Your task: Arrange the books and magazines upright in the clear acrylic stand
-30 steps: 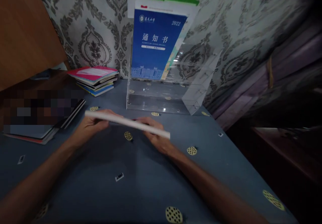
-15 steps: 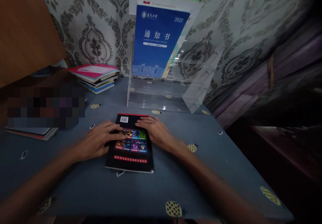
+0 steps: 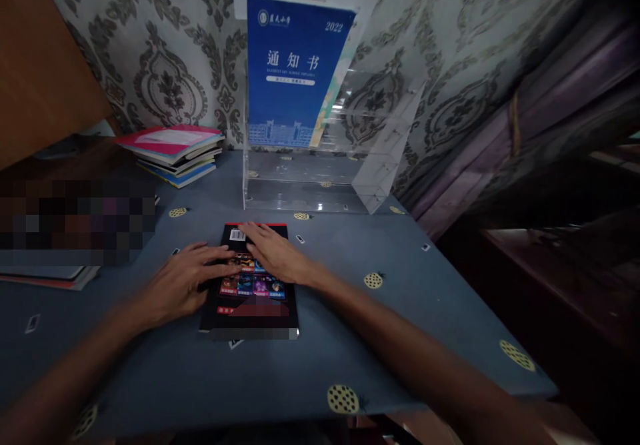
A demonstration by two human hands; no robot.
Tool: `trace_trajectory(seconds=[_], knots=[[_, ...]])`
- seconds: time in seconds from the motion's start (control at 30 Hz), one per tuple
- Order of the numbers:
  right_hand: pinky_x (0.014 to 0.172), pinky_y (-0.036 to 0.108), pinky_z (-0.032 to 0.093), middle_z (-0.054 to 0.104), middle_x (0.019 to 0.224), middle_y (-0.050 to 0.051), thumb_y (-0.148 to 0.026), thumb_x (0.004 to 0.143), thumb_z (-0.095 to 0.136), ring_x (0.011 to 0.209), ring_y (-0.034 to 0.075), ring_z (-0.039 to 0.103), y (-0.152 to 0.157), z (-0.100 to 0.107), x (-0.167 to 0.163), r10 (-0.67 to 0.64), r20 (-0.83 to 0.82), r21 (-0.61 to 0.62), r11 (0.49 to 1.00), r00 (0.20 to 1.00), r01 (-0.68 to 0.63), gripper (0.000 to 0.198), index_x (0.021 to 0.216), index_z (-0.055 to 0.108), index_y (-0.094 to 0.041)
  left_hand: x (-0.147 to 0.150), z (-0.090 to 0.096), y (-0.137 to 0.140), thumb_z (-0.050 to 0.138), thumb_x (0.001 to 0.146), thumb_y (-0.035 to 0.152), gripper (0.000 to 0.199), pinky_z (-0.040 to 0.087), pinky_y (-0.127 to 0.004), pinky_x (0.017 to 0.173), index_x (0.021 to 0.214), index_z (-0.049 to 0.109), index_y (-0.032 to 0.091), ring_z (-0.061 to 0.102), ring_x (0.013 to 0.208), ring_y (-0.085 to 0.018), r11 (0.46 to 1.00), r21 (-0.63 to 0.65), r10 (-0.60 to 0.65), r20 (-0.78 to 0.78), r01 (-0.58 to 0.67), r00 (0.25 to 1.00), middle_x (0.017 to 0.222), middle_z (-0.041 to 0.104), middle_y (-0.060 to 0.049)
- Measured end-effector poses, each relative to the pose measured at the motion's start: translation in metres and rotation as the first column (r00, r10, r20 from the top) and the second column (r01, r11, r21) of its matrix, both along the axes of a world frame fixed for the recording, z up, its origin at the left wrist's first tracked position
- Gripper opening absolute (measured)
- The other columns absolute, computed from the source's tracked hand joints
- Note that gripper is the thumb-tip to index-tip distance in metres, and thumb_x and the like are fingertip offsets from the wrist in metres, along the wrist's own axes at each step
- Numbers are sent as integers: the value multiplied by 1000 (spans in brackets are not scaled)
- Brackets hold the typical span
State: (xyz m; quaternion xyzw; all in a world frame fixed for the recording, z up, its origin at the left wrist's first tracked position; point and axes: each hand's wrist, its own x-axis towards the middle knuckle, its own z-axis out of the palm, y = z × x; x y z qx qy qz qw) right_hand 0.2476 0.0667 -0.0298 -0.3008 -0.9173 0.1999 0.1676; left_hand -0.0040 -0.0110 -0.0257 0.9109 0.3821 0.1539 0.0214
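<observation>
A black book (image 3: 210, 311) with a barcode and rows of small coloured pictures lies flat on the table, its red edge at the far end. My left hand (image 3: 187, 278) rests at the book's left side, fingers stretched over the pictures. Across the upper part of the cover lies my right hand (image 3: 275, 251), its fingers extended and partly covering the barcode and some pictures. Neither hand is closed around the book. The lower part of the cover is blurred out by blocks.
A clear acrylic rack (image 3: 300, 198) stands behind the book, holding a blue booklet (image 3: 290, 98). Stacked books (image 3: 175, 155) with a pink top sit at the back left. More books (image 3: 55, 278) lie at the left, partly pixelated. The blue tablecloth (image 3: 400, 338) has pineapple prints.
My right hand has slid left across the book's cover, from its right edge to over the barcode. My left hand stays on the book. The whole view has shifted slightly.
</observation>
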Motion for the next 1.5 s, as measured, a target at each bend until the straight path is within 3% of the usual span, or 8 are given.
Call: trace_trajectory(seconds=[0.17, 0.43, 0.57, 0.73, 0.93, 1.1, 1.3, 1.5], knots=[[124, 56, 30, 48, 155, 14, -19, 103, 34, 149, 25, 37, 7, -10, 42, -121, -10, 11, 993, 993, 121, 48, 149, 44, -17, -1, 7, -1, 50, 92, 16, 56, 44, -55, 109, 143, 55, 39, 54, 136, -28, 996, -85, 11, -51, -15, 999, 150, 56, -4], [124, 55, 26, 53, 153, 5, -26, 106, 32, 145, 21, 44, 16, -12, 67, -79, -88, -68, 995, 993, 73, 46, 149, 45, -29, -18, 38, 8, 46, 100, 31, 56, 39, -54, 115, 154, 36, 44, 45, 144, -28, 923, -374, -158, -158, 90, 975, 164, 36, 0], [121, 52, 33, 53, 152, 7, -29, 107, 31, 141, 21, 48, 19, -10, 69, -73, -136, -92, 994, 988, 61, 46, 151, 43, -25, 14, 44, 36, 36, 105, 41, 45, 38, -48, 117, 147, 50, 32, 51, 139, -25, 939, -343, -71, -133, 22, 989, 154, 52, -4], [125, 50, 26, 50, 155, 6, -31, 108, 27, 144, 19, 44, 17, -10, 69, -62, -128, -91, 995, 990, 51, 48, 154, 38, -24, 67, 23, 56, 33, 106, 42, 51, 27, -48, 123, 148, 49, 18, 39, 148, -23, 963, -263, -95, -112, 63, 989, 158, 45, -10], [124, 53, 23, 50, 155, 8, -31, 107, 28, 143, 21, 45, 20, -13, 67, -51, -115, -76, 996, 992, 42, 48, 152, 41, -21, 81, 22, 14, 31, 109, 40, 46, 15, -48, 127, 150, 47, 27, 33, 152, -19, 927, -287, -274, -79, 241, 958, 158, 46, -2], [124, 55, 21, 50, 154, 13, -37, 107, 33, 143, 25, 45, 18, -12, 64, -78, -80, -73, 995, 994, 73, 50, 151, 43, -15, 79, 28, -40, 37, 108, 37, 46, 19, -46, 127, 153, 41, 32, 37, 150, -19, 892, -318, -354, -52, 320, 934, 157, 47, 0], [124, 57, 21, 47, 156, 13, -39, 105, 41, 148, 25, 39, 10, -11, 61, -96, -15, -30, 995, 995, 96, 52, 152, 40, -16, 73, 24, -75, 40, 107, 31, 47, 24, -45, 127, 154, 39, 31, 38, 149, -17, 914, -274, -314, -13, 299, 949, 158, 46, 0], [123, 58, 22, 46, 157, 12, -30, 105, 43, 150, 24, 35, -1, -1, 56, -111, 74, 57, 993, 991, 107, 43, 146, 50, -19, 32, 16, -56, 38, 104, 17, 48, 39, -49, 119, 149, 46, 30, 50, 141, -19, 975, -196, -83, 101, 102, 991, 151, 56, -4]])
